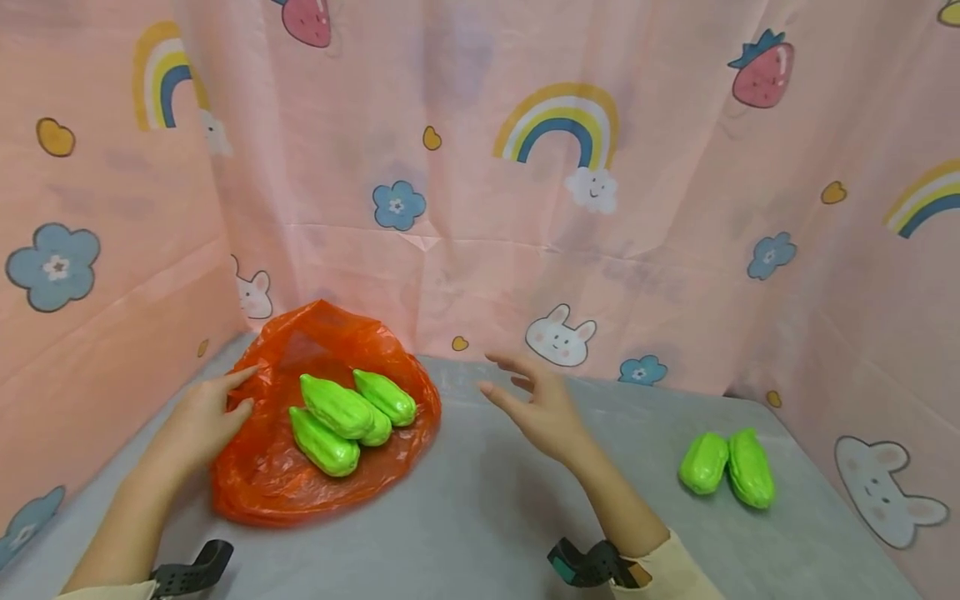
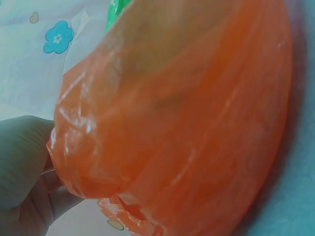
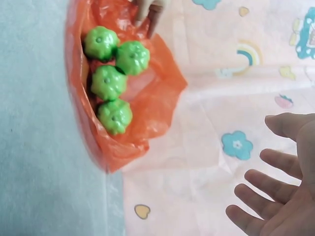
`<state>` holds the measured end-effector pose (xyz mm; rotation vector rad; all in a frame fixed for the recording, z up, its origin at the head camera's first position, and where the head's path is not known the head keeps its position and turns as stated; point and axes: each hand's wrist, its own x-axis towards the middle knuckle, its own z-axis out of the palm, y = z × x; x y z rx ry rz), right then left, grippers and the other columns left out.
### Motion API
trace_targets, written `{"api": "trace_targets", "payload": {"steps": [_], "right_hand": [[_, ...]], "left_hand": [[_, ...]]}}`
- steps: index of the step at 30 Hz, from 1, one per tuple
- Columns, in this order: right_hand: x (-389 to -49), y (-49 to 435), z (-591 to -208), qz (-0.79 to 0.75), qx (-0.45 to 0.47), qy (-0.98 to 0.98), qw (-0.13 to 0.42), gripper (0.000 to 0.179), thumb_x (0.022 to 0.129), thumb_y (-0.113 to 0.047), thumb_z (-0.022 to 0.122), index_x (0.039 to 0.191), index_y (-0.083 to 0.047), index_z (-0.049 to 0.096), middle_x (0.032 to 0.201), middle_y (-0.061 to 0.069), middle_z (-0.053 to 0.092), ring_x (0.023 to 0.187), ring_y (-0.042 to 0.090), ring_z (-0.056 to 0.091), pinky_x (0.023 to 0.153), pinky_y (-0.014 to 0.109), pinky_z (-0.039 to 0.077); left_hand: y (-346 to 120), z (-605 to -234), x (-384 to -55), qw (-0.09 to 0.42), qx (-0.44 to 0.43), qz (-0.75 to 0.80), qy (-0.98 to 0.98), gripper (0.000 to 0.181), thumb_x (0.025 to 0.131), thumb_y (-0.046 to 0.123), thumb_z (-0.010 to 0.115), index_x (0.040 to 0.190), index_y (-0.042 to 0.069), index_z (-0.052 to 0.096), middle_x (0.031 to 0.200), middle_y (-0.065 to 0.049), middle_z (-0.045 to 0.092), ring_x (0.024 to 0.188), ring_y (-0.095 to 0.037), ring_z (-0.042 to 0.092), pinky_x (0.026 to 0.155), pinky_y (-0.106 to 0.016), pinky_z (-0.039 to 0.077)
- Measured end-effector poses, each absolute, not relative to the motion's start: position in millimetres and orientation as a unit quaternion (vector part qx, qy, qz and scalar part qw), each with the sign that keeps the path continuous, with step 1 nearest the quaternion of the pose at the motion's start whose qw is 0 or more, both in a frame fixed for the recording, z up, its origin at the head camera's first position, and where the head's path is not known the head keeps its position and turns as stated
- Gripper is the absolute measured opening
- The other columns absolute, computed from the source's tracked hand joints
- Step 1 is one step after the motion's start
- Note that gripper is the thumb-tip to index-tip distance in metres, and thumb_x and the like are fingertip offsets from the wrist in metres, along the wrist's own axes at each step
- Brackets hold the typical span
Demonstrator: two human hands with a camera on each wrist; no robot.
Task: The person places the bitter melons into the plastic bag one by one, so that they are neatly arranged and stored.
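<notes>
"What's in the bag [image 1: 255, 492]?"
"Four green fruits [image 1: 336, 407]; two loose fruits [image 1: 703, 463] lie well right of it."
"Hands?"
"Left hand [image 1: 206, 421] touches its left rim; whether it's gripping, I can't tell. Right hand [image 1: 542, 408] hovers right of it, fingers apart."

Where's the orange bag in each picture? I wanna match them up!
Head: the orange bag sits left of centre, low down.
Left wrist: the bag looks huge, filling the middle and much of the right.
Right wrist: the bag is at the upper left.
Shared landmark: a blue flower on the patterned sheet shows in all three.
</notes>
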<state>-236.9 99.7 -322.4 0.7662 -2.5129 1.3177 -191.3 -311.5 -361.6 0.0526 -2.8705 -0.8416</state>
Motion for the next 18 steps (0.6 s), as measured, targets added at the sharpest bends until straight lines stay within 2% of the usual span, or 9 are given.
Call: {"api": "trace_targets", "payload": {"steps": [3,5,10,16,18], "right_hand": [[-235,112,-323,0.444,0.247,-0.855,0.101,0.045,0.095,-0.029,0.07,0.138,-0.016,0.062,0.143,0.004,0.062,0.134,0.029,0.057,0.11,0.053,0.047],[-234,120,-323,0.439,0.24,-0.86,0.104,0.045,0.096,-0.029,0.07,0.138,-0.016,0.061,0.143,0.005,0.061,0.134,0.029,0.057,0.11,0.053,0.047],[-233,142,-323,0.425,0.222,-0.869,0.118,0.045,0.097,-0.03,0.068,0.138,-0.015,0.062,0.143,0.007,0.061,0.133,0.03,0.057,0.109,0.052,0.047],[-228,173,-323,0.404,0.202,-0.882,0.133,0.046,0.098,-0.031,0.066,0.139,-0.011,0.06,0.143,0.012,0.06,0.133,0.033,0.056,0.108,0.055,0.047],[-226,183,-322,0.396,0.193,-0.887,0.136,0.046,0.099,-0.031,0.065,0.14,-0.011,0.059,0.143,0.013,0.059,0.133,0.034,0.055,0.107,0.055,0.047]], "left_hand": [[-315,-359,-189,0.079,0.019,-0.273,-0.959,0.056,0.098,0.011,0.056,0.149,-0.005,0.043,0.095,-0.024,0.064,0.073,-0.023,0.053,0.059,-0.028,0.049],[-316,-357,-189,0.078,0.022,-0.271,-0.959,0.056,0.097,0.01,0.057,0.149,-0.006,0.043,0.103,-0.027,0.066,0.076,-0.024,0.054,0.059,-0.029,0.05],[-314,-355,-188,0.075,0.022,-0.269,-0.96,0.056,0.097,0.009,0.058,0.148,-0.007,0.043,0.092,-0.022,0.066,0.07,-0.02,0.053,0.054,-0.025,0.047],[-312,-355,-187,0.083,0.016,-0.271,-0.959,0.055,0.097,0.008,0.059,0.147,-0.007,0.044,0.102,-0.028,0.065,0.07,-0.02,0.053,0.054,-0.024,0.048],[-311,-355,-187,0.083,0.015,-0.272,-0.959,0.055,0.097,0.008,0.059,0.147,-0.008,0.044,0.092,-0.024,0.063,0.067,-0.02,0.05,0.053,-0.024,0.046]]}}
